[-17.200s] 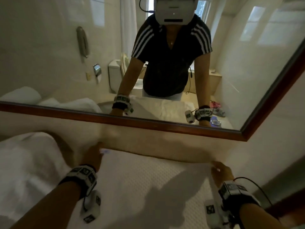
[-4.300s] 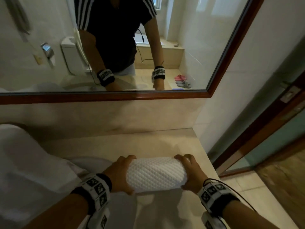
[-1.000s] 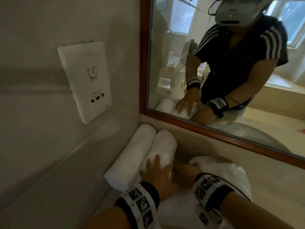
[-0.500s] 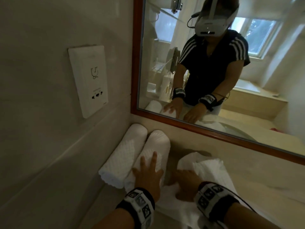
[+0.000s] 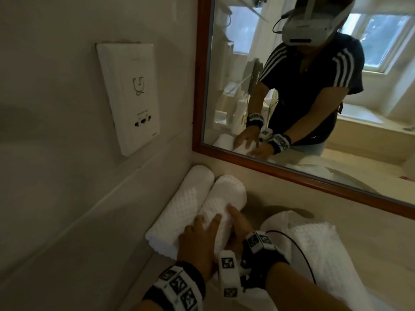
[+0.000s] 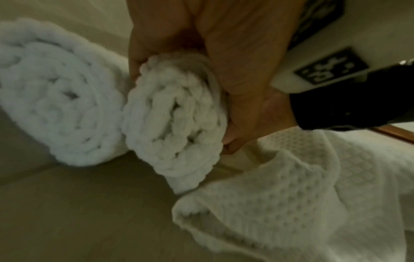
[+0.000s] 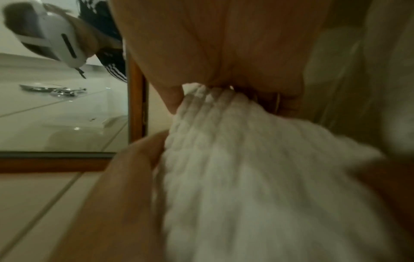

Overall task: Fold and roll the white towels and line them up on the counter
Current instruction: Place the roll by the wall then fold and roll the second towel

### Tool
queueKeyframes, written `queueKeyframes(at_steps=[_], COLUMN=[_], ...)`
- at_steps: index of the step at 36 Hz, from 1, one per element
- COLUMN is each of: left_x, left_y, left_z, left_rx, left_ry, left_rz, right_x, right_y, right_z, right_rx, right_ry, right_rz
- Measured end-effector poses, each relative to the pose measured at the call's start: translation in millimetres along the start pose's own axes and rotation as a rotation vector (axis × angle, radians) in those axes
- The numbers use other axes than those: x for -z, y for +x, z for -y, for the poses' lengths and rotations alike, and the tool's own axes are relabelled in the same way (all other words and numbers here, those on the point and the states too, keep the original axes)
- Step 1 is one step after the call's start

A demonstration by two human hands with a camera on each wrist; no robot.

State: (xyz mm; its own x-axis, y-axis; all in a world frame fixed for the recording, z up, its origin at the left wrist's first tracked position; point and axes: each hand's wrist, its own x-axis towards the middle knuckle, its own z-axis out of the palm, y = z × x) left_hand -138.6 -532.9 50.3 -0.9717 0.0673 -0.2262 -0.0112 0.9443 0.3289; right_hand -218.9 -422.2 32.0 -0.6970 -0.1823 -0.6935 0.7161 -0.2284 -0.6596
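Observation:
Two rolled white towels lie side by side in the counter's corner: the first roll (image 5: 186,203) against the wall, the second roll (image 5: 226,194) touching its right side. My left hand (image 5: 202,232) lies on top of the second roll near its front end, fingers spread and nearly straight. My right hand (image 5: 237,221) holds the same roll from its right side. In the right wrist view its thumb (image 7: 125,177) and palm clasp the roll. The left wrist view shows both spiral ends, the first roll (image 6: 60,92) and the second roll (image 6: 174,120).
A loose white towel (image 5: 318,250) lies heaped just right of my hands. The beige counter (image 5: 370,234) runs on to the right under the wood-framed mirror (image 5: 292,172). A white socket plate (image 5: 129,95) sits on the left wall above the rolls.
My right hand has left the loose towel and come up against the right side of the second roll. My left hand stays on top of that roll.

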Motion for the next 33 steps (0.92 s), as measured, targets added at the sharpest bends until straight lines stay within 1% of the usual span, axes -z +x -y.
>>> queueKeyframes(at_steps=[3,6,7,8,10,12,15,19,20,21,23,24,25,27,29,30,31,32,33], left_x=[-11.2,-13.8,-13.7,-13.0,-12.7,-14.1,-15.9,-16.1,-14.5,-13.3,-10.8,-9.6,-8.4,-7.6,-6.1,-5.0,-5.6,-4.4,-2.8], left_y=[-0.1,-1.0,-1.6,-2.1,-2.4,-3.1,-5.0,-2.2,0.2,3.0,9.1,11.6,12.9,15.7,15.5,15.1,15.3,13.1,11.2], left_z=[-0.4,3.6,5.3,6.6,8.5,9.3,11.4,15.3,14.9,14.6,14.2,14.2,13.5,15.1,13.7,12.6,12.6,11.7,11.2], left_rx=[-0.012,-0.039,-0.047,-0.052,-0.057,-0.052,-0.043,-0.043,-0.044,-0.044,-0.038,-0.035,-0.036,-0.038,-0.024,-0.022,-0.021,-0.015,-0.009], left_ry=[-0.036,-0.087,-0.102,-0.112,-0.117,-0.130,-0.151,-0.115,-0.105,-0.083,-0.037,-0.028,-0.028,-0.022,-0.002,0.011,0.021,0.021,0.032], left_rz=[0.005,-0.004,0.004,0.011,0.018,-0.004,-0.029,-0.017,0.000,0.018,0.033,0.041,0.045,0.052,0.085,0.089,0.088,0.096,0.120], right_x=[3.0,4.3,3.7,5.4,15.2,20.6,3.6,8.6,9.9,11.1,17.6,21.3,26.7,38.1,50.7,56.2,60.5,63.2,64.8], right_y=[4.8,3.8,-0.1,0.1,18.0,34.6,18.8,29.7,28.9,23.8,11.7,1.8,-8.7,-29.1,-48.2,-55.2,-61.8,-69.3,-81.4], right_z=[3.5,20.5,27.6,33.7,39.9,42.9,45.0,39.5,40.0,39.7,37.9,36.2,33.8,29.4,23.4,20.6,16.6,12.4,10.0], right_rx=[0.014,0.131,0.155,0.144,0.127,0.179,0.194,0.116,0.110,0.128,0.210,0.240,0.242,0.210,0.149,0.100,0.076,0.112,0.163], right_ry=[-0.082,-0.176,-0.169,-0.120,-0.067,-0.035,-0.064,-0.089,-0.148,-0.261,-0.637,-0.846,-1.023,-1.385,-1.926,-2.165,-2.316,-2.405,-2.412], right_rz=[-0.063,-0.164,-0.165,-0.142,-0.119,-0.080,-0.060,0.006,-0.034,-0.089,-0.205,-0.237,-0.239,-0.137,-0.066,-0.066,-0.066,-0.041,-0.021])
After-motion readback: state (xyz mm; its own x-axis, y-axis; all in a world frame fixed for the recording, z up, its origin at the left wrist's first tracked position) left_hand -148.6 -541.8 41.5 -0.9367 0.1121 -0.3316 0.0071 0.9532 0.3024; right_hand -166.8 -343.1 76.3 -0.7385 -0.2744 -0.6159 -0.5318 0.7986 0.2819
